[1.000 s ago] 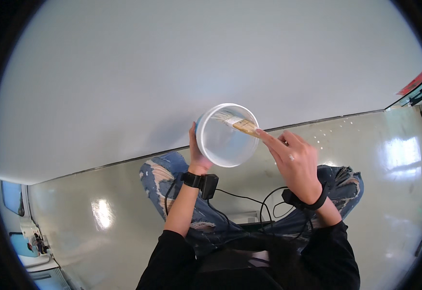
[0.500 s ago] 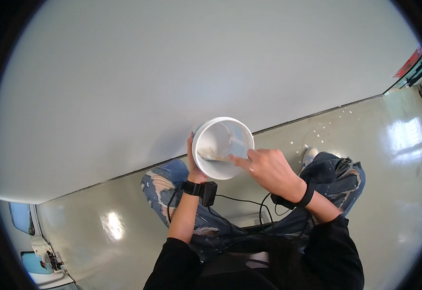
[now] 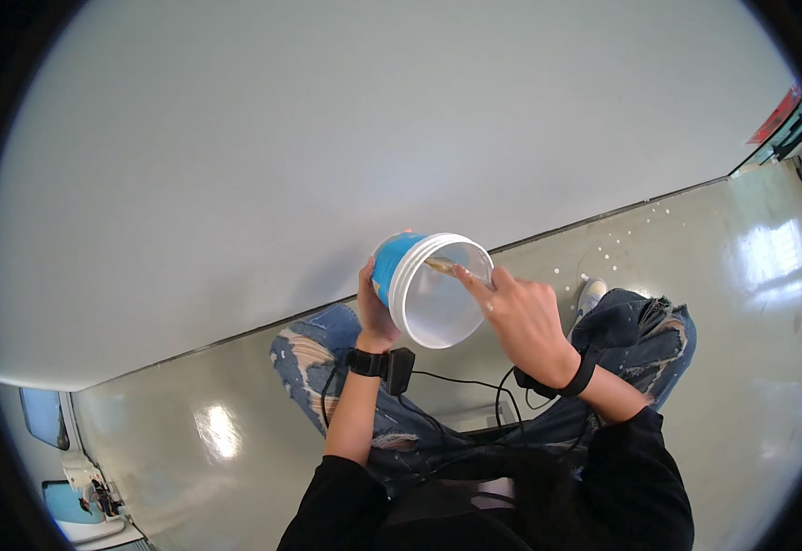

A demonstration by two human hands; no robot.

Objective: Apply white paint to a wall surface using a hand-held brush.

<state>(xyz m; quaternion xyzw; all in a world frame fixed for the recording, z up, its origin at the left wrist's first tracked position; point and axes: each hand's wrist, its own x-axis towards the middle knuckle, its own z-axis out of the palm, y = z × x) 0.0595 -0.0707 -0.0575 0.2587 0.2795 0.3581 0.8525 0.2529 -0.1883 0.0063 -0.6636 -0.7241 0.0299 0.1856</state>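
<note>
My left hand (image 3: pixel 375 312) is wrapped around the side of a round plastic bucket (image 3: pixel 408 286), white inside and at its ridged rim, with a blue band outside. The bucket is held off the floor, tipped so its mouth faces right and toward me. Reaching into that mouth, my right hand (image 3: pixel 522 317) grips a paintbrush (image 3: pixel 440 264) by its brown handle, index finger stretched along it. The brush's far end is hidden behind the bucket's rim. White smears mark the right hand's fingers, and whitish residue coats the bucket's inner wall.
A broad pale grey wall (image 3: pixel 383 119) rises just beyond the bucket. Small white drops (image 3: pixel 610 246) dot the floor (image 3: pixel 741 367) at right. My bent knees in ripped jeans (image 3: pixel 318 354) flank the bucket, and black cables (image 3: pixel 474 378) run between my wrists and lap.
The left hand has turned the bucket to the right, bringing its blue outside into view. My right hand has moved the brush upward and rightward, toward the upper inner wall.
</note>
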